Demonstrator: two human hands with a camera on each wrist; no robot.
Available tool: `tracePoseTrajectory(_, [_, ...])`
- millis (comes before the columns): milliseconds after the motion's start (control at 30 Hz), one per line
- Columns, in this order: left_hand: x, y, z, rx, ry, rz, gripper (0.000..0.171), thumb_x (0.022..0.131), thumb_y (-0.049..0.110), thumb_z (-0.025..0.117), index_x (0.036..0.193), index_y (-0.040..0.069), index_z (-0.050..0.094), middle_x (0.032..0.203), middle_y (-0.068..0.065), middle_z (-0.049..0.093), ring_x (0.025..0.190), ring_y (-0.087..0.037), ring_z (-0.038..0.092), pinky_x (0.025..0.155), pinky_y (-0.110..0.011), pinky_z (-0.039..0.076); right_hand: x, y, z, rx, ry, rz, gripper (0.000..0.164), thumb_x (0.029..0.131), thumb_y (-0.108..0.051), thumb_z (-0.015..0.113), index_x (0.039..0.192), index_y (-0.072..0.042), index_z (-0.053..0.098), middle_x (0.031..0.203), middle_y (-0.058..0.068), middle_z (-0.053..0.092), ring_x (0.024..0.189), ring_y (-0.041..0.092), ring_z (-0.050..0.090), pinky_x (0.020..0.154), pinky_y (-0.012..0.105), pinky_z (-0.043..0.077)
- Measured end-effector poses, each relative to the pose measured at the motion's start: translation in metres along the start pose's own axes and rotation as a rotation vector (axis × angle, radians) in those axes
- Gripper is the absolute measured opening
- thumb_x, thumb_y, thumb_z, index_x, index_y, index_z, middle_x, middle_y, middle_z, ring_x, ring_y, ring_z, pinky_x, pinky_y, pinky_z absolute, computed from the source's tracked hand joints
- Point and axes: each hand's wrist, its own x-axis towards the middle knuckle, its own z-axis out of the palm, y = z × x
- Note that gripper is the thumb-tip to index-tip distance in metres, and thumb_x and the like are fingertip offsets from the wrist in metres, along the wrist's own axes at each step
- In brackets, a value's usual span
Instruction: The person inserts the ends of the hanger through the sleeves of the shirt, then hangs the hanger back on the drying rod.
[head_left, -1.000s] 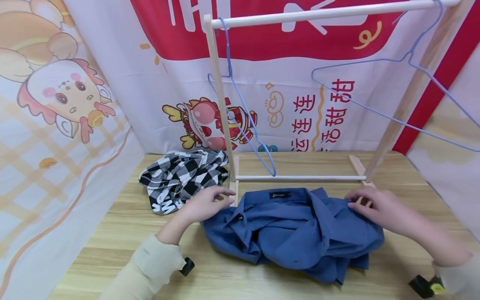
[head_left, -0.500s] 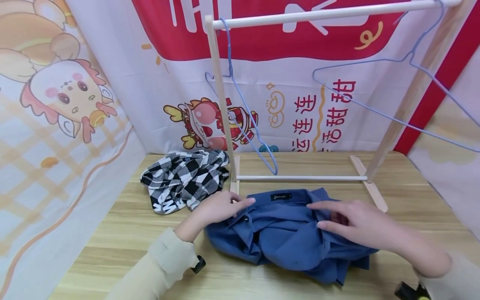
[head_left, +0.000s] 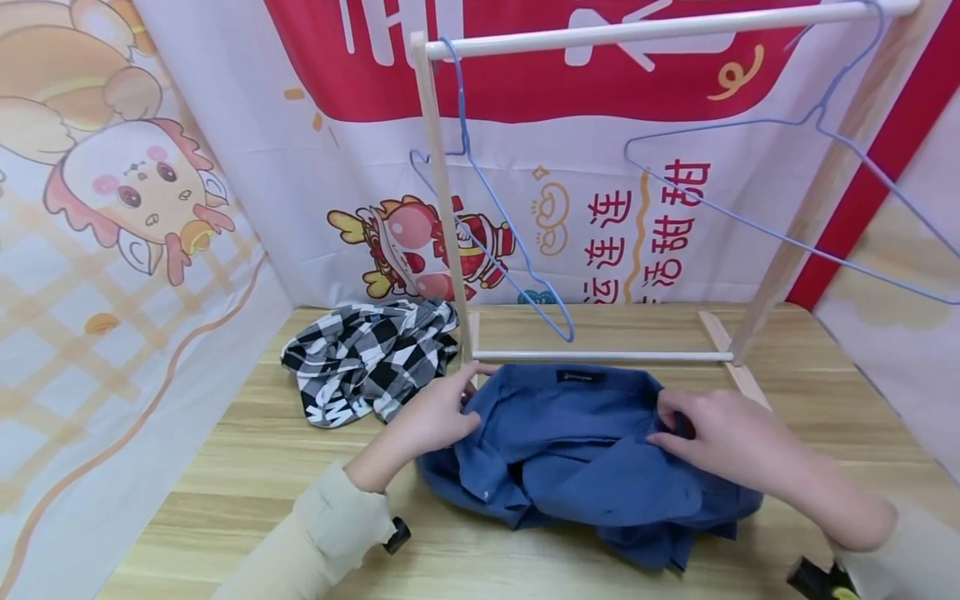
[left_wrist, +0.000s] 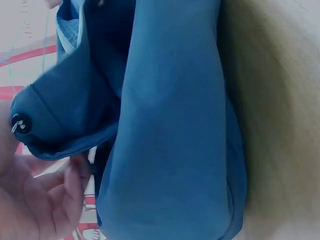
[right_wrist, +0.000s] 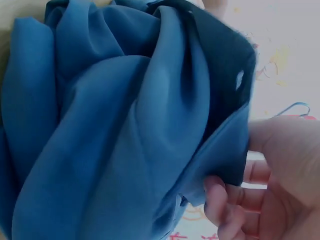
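Note:
A crumpled dark blue collared shirt [head_left: 611,483] lies bunched on the table in front of me, its collar spread and its black label [head_left: 581,377] facing me. My left hand [head_left: 441,412] pinches the left end of the collar between thumb and fingers. At the collar's right side, my right hand [head_left: 723,429] grips the cloth with curled fingers. A button [left_wrist: 21,123] shows on the collar tip in the left wrist view, close above the left fingers. In the right wrist view, thumb and fingers hold a collar flap [right_wrist: 220,155]. The shirt's lower part is folded beneath.
Behind the shirt stands a wooden rack with a white top rail [head_left: 645,32]. One blue wire hanger [head_left: 517,242] hangs at its left, another blue hanger [head_left: 750,218] at its right. A black-and-white checked garment [head_left: 371,354] lies crumpled at the back left.
My right hand has come leftward from the shirt's right side to the collar. The left hand has moved in to the collar's left end. The collar now stands higher and wider. The left hanger has swung right.

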Motion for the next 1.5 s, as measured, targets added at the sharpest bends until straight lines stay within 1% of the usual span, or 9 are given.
tracePoseTrajectory(167, [-0.007,0.006,-0.005,-0.015,0.143,0.133,0.046,0.091,-0.005,0.066,0.131,0.013,0.054,0.121,-0.009,0.062,0.085,-0.023,0.060,0.073,-0.039,0.053,-0.001,0.005,-0.011,-0.072,0.017,0.041,0.032,0.087,-0.014,0.082,0.080,-0.021,0.051,0.065,-0.010,0.045,0.055,0.008,0.041,0.049,0.027,0.032])
tracePoseTrajectory(333, [-0.014,0.011,-0.007,0.064,0.151,0.236,0.046,0.092,-0.007,0.062,0.131,0.019,0.065,0.137,-0.009,0.056,0.107,-0.028,0.059,0.080,-0.042,0.051,-0.001,0.009,-0.021,-0.123,0.046,0.070,0.023,0.084,-0.003,0.080,0.090,-0.017,0.063,0.082,0.001,0.065,0.059,0.013,0.048,0.047,0.029,0.039])
tracePoseTrajectory(500, [-0.018,0.015,-0.006,0.251,0.168,0.254,0.037,0.093,-0.004,0.062,0.117,0.019,0.077,0.143,-0.011,0.057,0.120,-0.032,0.061,0.082,-0.041,0.054,-0.002,0.009,-0.026,-0.177,0.067,0.098,0.025,0.083,0.000,0.078,0.103,-0.014,0.074,0.105,0.015,0.067,0.053,0.013,0.046,0.043,0.028,0.038])
tracePoseTrajectory(733, [-0.021,0.019,-0.006,0.458,0.304,0.207,0.025,0.093,0.001,0.067,0.105,0.017,0.082,0.133,-0.008,0.066,0.116,-0.033,0.063,0.086,-0.048,0.057,-0.004,0.008,-0.030,-0.241,0.139,0.077,0.032,0.081,0.004,0.077,0.109,-0.011,0.077,0.112,0.018,0.062,0.045,0.012,0.035,0.040,0.026,0.034])
tracePoseTrajectory(933, [-0.020,0.020,-0.010,0.438,0.401,0.204,0.023,0.094,0.006,0.068,0.114,0.013,0.079,0.122,-0.007,0.072,0.111,-0.030,0.065,0.090,-0.046,0.055,-0.005,0.008,-0.033,-0.271,0.194,0.060,0.033,0.080,0.004,0.078,0.109,-0.010,0.077,0.113,0.018,0.064,0.046,0.011,0.034,0.039,0.027,0.032])
tracePoseTrajectory(1100, [-0.018,0.021,-0.010,0.399,0.324,0.124,0.037,0.094,0.018,0.075,0.130,0.011,0.072,0.132,-0.010,0.067,0.122,-0.033,0.060,0.100,-0.049,0.051,-0.006,0.009,-0.030,-0.261,0.261,0.018,0.034,0.078,0.004,0.080,0.109,-0.010,0.078,0.112,0.017,0.066,0.048,0.009,0.037,0.039,0.026,0.032])
tracePoseTrajectory(1200, [-0.018,0.021,-0.010,0.369,0.282,0.092,0.048,0.092,0.015,0.078,0.138,0.012,0.066,0.138,-0.010,0.063,0.127,-0.035,0.056,0.104,-0.051,0.047,-0.006,0.011,-0.028,-0.263,0.313,-0.025,0.035,0.076,0.004,0.081,0.107,-0.010,0.078,0.110,0.016,0.067,0.048,0.007,0.036,0.040,0.024,0.031])
tracePoseTrajectory(1333, [-0.016,0.019,-0.011,0.316,0.328,0.150,0.051,0.089,-0.001,0.076,0.137,0.012,0.067,0.135,-0.010,0.064,0.122,-0.034,0.058,0.102,-0.049,0.049,-0.006,0.017,-0.027,-0.267,0.380,-0.071,0.035,0.073,0.005,0.083,0.105,-0.010,0.079,0.107,0.017,0.067,0.048,0.007,0.035,0.040,0.021,0.031])
tracePoseTrajectory(1500, [-0.015,0.015,-0.012,0.305,0.453,0.286,0.049,0.088,-0.013,0.067,0.129,0.013,0.073,0.127,-0.008,0.069,0.107,-0.030,0.062,0.091,-0.044,0.054,-0.007,0.023,-0.030,-0.285,0.432,-0.106,0.037,0.069,0.006,0.085,0.103,-0.008,0.079,0.109,0.020,0.066,0.048,0.011,0.043,0.041,0.022,0.036])
